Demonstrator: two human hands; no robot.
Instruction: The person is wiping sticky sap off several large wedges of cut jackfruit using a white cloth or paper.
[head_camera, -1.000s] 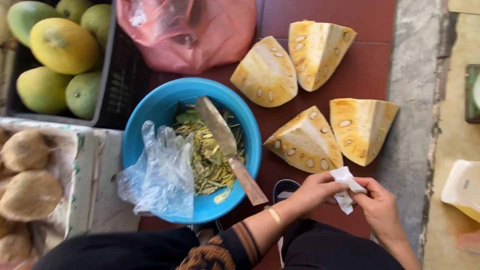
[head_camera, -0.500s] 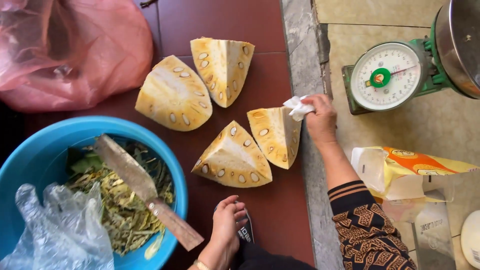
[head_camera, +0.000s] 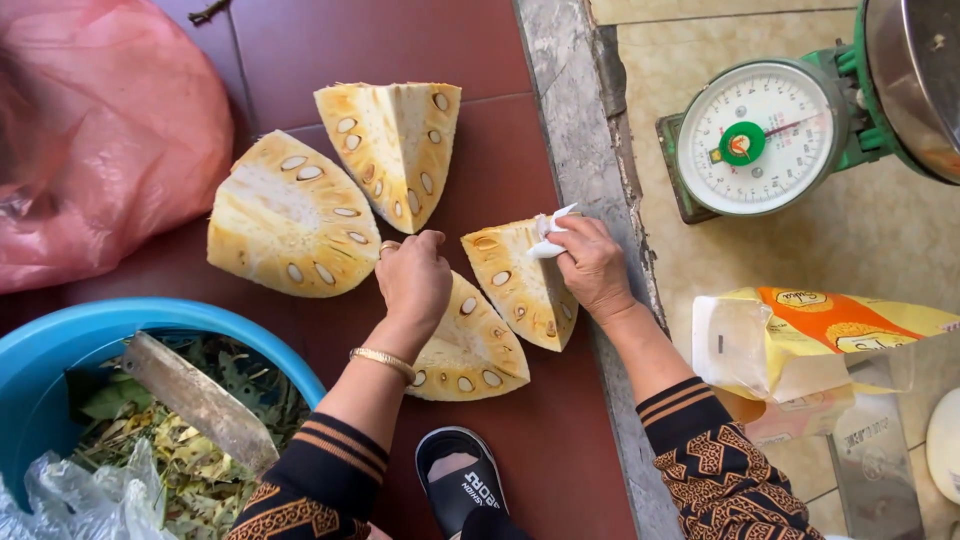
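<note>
**Entry: jackfruit wedges on a red tiled floor, two hands at work**

Right hand: I log its fingers pressed together around a crumpled white tissue, pinching it against the cut face of the right-hand jackfruit wedge. That wedge lies directly under these fingers, its point running back toward the wrist.

Left hand: curled into a loose fist, knuckles up, a ring on one finger and a gold bracelet at the wrist. Whether the fingers pinch anything I cannot tell; they are tucked under. The hand rests on the top of the near wedge, which spreads out below it.

Beyond the left fingertips: two larger wedges, one just to their left, one just ahead.

Handling, as I judge it: dense, heavy pieces; the yellow flesh is wet and sticky with sap, so slippery on the cut faces. The firm rind side offers the surer hold; seeds and pods would bruise under pressure.

Also present: a blue basin of green trimmings with a cleaver laid across it, well to the left of the left fingers; a pink plastic bag; a green dial scale and a yellow-orange bag to the right of the right fingers.
</note>
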